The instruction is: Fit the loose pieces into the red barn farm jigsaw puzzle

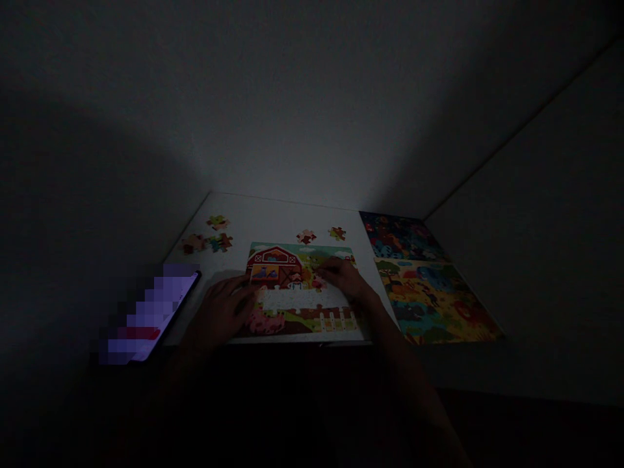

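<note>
A white table (263, 214) is used as the work surface. On its near middle part the farm puzzle (277, 257) is laid flat, with an unfilled band across its centre through which white surface is seen. It is likely to be light and only loosely locked, so it should be slid flat under spread fingers rather than lifted by a corner, where the joints could open. To its right, an animal picture (429, 299) and a darker picture (404, 237) are laid one beyond the other. A lit phone (168, 299) is set at the left. The left hand (221, 302) is rested at the puzzle's left edge, its fingers loosely parted. The right hand (344, 276) is placed over the upper right part, thumb and fingertips brought close together; in this dim light it cannot be told whether a piece is pinched there. Beyond the puzzle, loose pieces (306, 236) are scattered. These are judged to be thin, stiff card, smooth-faced and slightly slippery; they are best taken by opposite edges of the body, since the narrow tabs may be bent or torn.
</note>
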The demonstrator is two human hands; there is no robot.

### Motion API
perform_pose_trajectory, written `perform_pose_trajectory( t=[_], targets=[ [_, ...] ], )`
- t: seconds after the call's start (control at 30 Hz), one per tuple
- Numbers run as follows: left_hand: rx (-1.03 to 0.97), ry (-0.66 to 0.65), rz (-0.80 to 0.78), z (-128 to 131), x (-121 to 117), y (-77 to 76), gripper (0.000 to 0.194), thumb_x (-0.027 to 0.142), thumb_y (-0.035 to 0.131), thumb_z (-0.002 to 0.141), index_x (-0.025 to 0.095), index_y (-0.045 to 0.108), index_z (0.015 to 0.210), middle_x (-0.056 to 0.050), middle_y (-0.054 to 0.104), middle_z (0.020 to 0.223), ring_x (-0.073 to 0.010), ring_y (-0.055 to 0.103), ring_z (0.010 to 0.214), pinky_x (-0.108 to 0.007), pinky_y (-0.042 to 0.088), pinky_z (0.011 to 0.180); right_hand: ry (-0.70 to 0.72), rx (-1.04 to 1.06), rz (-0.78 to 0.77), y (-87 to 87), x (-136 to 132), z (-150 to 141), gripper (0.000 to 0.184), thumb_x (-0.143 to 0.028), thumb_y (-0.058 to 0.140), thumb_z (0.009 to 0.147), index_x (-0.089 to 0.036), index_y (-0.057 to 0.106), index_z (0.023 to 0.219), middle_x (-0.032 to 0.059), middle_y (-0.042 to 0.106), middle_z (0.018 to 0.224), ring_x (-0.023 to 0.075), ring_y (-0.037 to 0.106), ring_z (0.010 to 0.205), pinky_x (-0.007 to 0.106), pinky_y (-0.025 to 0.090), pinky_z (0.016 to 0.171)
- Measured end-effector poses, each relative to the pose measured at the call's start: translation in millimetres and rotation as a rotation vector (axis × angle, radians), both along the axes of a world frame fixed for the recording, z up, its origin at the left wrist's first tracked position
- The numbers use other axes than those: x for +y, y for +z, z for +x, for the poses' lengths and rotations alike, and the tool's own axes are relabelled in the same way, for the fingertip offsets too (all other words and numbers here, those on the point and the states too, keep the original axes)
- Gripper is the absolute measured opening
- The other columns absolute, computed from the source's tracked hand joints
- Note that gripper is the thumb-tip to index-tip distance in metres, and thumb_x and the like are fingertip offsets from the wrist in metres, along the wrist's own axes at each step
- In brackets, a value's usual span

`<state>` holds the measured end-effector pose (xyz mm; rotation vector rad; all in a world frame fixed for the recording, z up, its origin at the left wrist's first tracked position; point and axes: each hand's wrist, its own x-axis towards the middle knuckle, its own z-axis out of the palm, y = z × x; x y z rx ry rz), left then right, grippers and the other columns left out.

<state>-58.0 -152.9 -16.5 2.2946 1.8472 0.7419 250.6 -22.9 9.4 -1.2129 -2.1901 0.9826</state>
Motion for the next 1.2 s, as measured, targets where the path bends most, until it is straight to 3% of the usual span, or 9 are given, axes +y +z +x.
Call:
perform_pose_trajectory(
  t=[0.13, 0.23, 0.47, 0.67, 0.83, 1.03, 1.2],
  targets=[
    [0.006, -0.010, 0.014, -2.0, 0.4, -0.9, 0.037, 0.040, 0.042, 0.096, 0.030, 0.069, 0.120, -0.006, 0.064, 0.132, -0.0266, 0.058, 0.119, -0.048, 0.046, 0.102, -0.172, 0.152, -0.095, -4.8, 10.7, 4.6, 0.039, -0.051, 0.057, 0.085, -0.016, 0.071, 0.092, 0.0037, 0.068, 0.083, 0.0157, 0.057, 0.072, 0.028, 0.046, 0.066],
    [0.005, -0.020, 0.019, -3.0, 0.2, -1.6, 0.037, 0.038, 0.042, 0.096, 0.030, 0.069, 0.121, -0.007, 0.064, 0.133, -0.0263, 0.058, 0.121, -0.048, 0.046, 0.103, -0.150, 0.131, -0.124, -0.3, 26.0, 11.9, 0.041, -0.053, 0.058, 0.082, -0.015, 0.070, 0.091, 0.0030, 0.067, 0.080, 0.0147, 0.055, 0.068, 0.028, 0.045, 0.063],
    [-0.019, -0.027, 0.034, -5.2, 1.5, -10.0, 0.042, 0.041, 0.039, 0.098, 0.026, 0.071, 0.119, -0.009, 0.063, 0.133, -0.0277, 0.058, 0.121, -0.049, 0.046, 0.105, -0.139, 0.068, -0.019, 16.5, 79.1, 16.2, 0.029, -0.040, 0.057, 0.084, -0.016, 0.072, 0.089, 0.0043, 0.069, 0.081, 0.0159, 0.061, 0.069, 0.029, 0.049, 0.068],
    [-0.018, -0.039, 0.059, -8.1, 2.1, -13.9, 0.041, 0.042, 0.039, 0.098, 0.028, 0.071, 0.119, -0.008, 0.064, 0.131, -0.0267, 0.060, 0.119, -0.048, 0.048, 0.105, -0.205, -0.003, 0.138, 1.4, 110.7, -9.5, 0.020, -0.024, 0.056, 0.085, -0.017, 0.073, 0.094, 0.0077, 0.074, 0.097, 0.0195, 0.066, 0.087, 0.033, 0.050, 0.084],
    [-0.013, -0.035, 0.099, -8.9, 1.1, -14.6, 0.042, 0.041, 0.038, 0.099, 0.028, 0.071, 0.120, -0.008, 0.065, 0.130, -0.0259, 0.061, 0.117, -0.046, 0.050, 0.103, -0.201, -0.081, 0.259, -19.6, 109.6, -29.1, 0.029, -0.033, 0.059, 0.090, -0.016, 0.071, 0.110, 0.0120, 0.072, 0.113, 0.0225, 0.066, 0.100, 0.036, 0.049, 0.091],
    [0.039, -0.042, 0.145, -10.0, 3.0, -13.9, 0.041, 0.039, 0.039, 0.099, 0.025, 0.072, 0.118, -0.010, 0.067, 0.126, -0.0264, 0.063, 0.113, -0.046, 0.052, 0.099, -0.175, -0.235, 0.466, -31.3, 100.3, -39.8, 0.057, -0.049, 0.065, 0.087, -0.012, 0.060, 0.131, 0.0186, 0.065, 0.123, 0.0321, 0.057, 0.118, 0.045, 0.043, 0.101],
    [0.059, -0.048, 0.140, -11.2, 4.2, -12.9, 0.039, 0.037, 0.039, 0.099, 0.025, 0.071, 0.117, -0.009, 0.067, 0.125, -0.0261, 0.063, 0.111, -0.045, 0.052, 0.097, -0.201, -0.339, 0.491, -31.4, 101.1, -46.7, 0.051, -0.054, 0.068, 0.084, -0.014, 0.066, 0.116, 0.0191, 0.066, 0.114, 0.0356, 0.056, 0.116, 0.048, 0.041, 0.100]
  ],
)
